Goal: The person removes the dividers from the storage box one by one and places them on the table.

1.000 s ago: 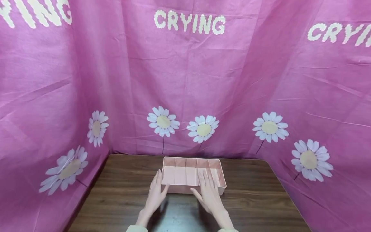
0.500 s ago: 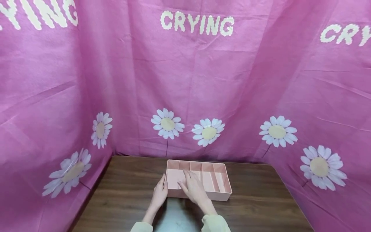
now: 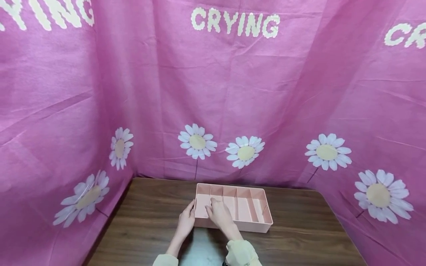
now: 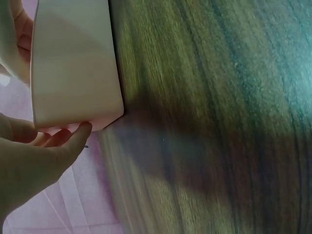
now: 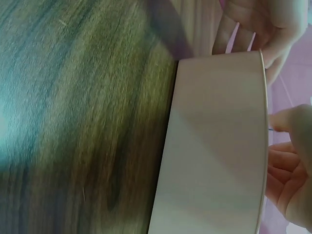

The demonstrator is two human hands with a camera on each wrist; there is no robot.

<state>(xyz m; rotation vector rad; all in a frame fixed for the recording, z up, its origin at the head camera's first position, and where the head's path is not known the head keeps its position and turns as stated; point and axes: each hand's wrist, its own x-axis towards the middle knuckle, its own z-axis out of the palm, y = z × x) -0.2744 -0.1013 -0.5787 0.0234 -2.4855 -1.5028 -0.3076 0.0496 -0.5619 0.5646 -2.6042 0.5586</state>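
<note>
A pink divided box (image 3: 243, 225) stands on the wooden table, open at the top, with thin upright dividers (image 3: 237, 203) across it. My left hand (image 3: 185, 222) holds the box's left end; in the left wrist view its fingertips (image 4: 84, 130) touch the end wall. My right hand (image 3: 221, 215) reaches over the front wall into the left part of the box. Its thumb and curled fingers come together at the leftmost divider (image 3: 210, 190), which they appear to pinch. The hand hides the divider's lower part.
The wooden table (image 3: 299, 225) extends on both sides of the box. A pink curtain (image 3: 226, 92) printed with white daisies and lettering encloses the table at the back and both sides, close behind the box.
My right hand has moved left from the box's right part to the leftmost divider, and its fingers have curled. My left hand stays at the left end. The view has shifted slightly.
</note>
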